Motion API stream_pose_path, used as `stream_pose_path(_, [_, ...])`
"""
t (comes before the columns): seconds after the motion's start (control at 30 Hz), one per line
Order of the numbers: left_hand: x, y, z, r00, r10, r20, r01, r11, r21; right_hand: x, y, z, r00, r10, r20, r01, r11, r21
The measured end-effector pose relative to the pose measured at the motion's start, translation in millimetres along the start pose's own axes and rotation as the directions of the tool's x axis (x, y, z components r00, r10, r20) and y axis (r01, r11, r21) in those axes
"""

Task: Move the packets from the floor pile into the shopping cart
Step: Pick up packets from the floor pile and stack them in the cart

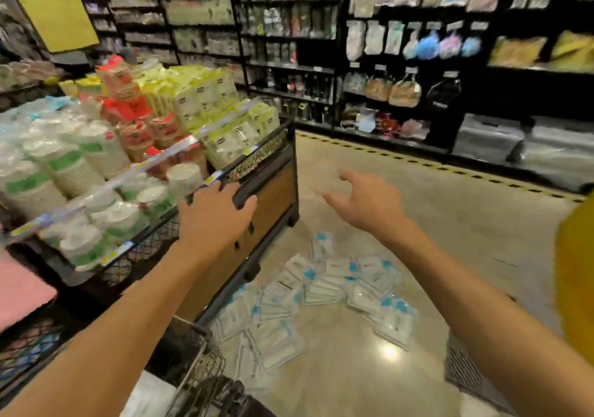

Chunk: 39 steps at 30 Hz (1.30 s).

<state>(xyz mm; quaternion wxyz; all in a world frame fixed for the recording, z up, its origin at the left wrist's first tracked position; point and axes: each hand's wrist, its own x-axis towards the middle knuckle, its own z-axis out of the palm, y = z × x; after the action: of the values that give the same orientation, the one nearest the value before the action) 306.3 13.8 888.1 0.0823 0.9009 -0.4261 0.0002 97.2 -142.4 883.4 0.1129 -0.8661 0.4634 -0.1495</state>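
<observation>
Left hand [213, 214] grips the display stand's rim [257, 162]; right hand [366, 204] hovers, fingers spread, empty. Floor packets [324, 291] look light, slippery; pinch by edges.

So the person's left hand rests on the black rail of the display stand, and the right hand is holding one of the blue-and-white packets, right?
Not quite. In the head view the right hand holds nothing; its fingers are spread in the air above the floor. The packets all lie on the floor. The left hand does rest on the black rail.

Packets [324, 291] on floor [418, 223], right of display stand [266, 191].
</observation>
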Motion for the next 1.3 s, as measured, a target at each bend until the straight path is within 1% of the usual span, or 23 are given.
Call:
stream_pose_path(0.17, [36.9,101.7,48.6,0.995,0.090,0.044,-0.089,0.996,-0.026,19.1,119.7,-16.5,0.992,0.127,-0.016,-0.127,0.992,-0.012])
stream_pose_path(0.3, [69.0,169.1,85.3,0.984,0.147,0.101,-0.144,0.989,-0.031,34.5,201.4,-23.1,0.978,0.208,-0.020,-0.209,0.977,-0.042])
stream_pose_path(0.43, [104.3,217.2,125.3,0.971,0.208,0.120,-0.209,0.978,-0.005,55.8,263.5,-10.2,0.950,0.313,0.004,-0.313,0.949,-0.046])
stream_pose_path(0.57, [158.8,249.9,169.9,0.949,0.274,0.157,-0.280,0.960,0.018,83.7,309.0,20.1,0.909,0.416,0.021,-0.414,0.908,-0.064])
stream_pose_path(0.67, [206.4,273.1,212.6,0.920,0.344,0.186,-0.356,0.934,0.032,108.2,340.1,50.5,0.875,0.485,0.011,-0.483,0.873,-0.060])
stream_pose_path(0.77, [262.0,297.5,260.5,0.869,0.442,0.224,-0.461,0.887,0.038,140.8,371.9,81.9,0.833,0.553,-0.026,-0.554,0.830,-0.066])
stream_pose_path(0.83, [303.7,313.2,290.8,0.834,0.490,0.252,-0.514,0.857,0.035,164.8,390.1,104.8,0.790,0.612,-0.035,-0.613,0.787,-0.065])
stream_pose_path(0.97, [376.9,337.3,352.5,0.788,0.551,0.275,-0.576,0.818,0.013,207.3,425.1,152.9,0.700,0.713,-0.041,-0.714,0.697,-0.060])
stream_pose_path(1.07, [425.3,351.5,422.2,0.734,0.581,0.352,-0.622,0.783,0.004,238.2,462.7,202.9,0.639,0.769,-0.027,-0.769,0.637,-0.060])
stream_pose_path(1.17, [459.5,362.8,502.9,0.710,0.571,0.411,-0.629,0.777,0.008,257.4,502.8,265.7,0.592,0.806,0.010,-0.803,0.591,-0.070])
stream_pose_path(1.23, [475.5,369.1,567.2,0.688,0.568,0.452,-0.647,0.762,0.026,265.8,532.4,317.9,0.572,0.819,0.046,-0.816,0.574,-0.069])
stream_pose_path(1.3, [484.9,375.5,635.7,0.666,0.571,0.480,-0.660,0.751,0.022,270.9,563.2,376.8,0.566,0.820,0.080,-0.817,0.572,-0.081])
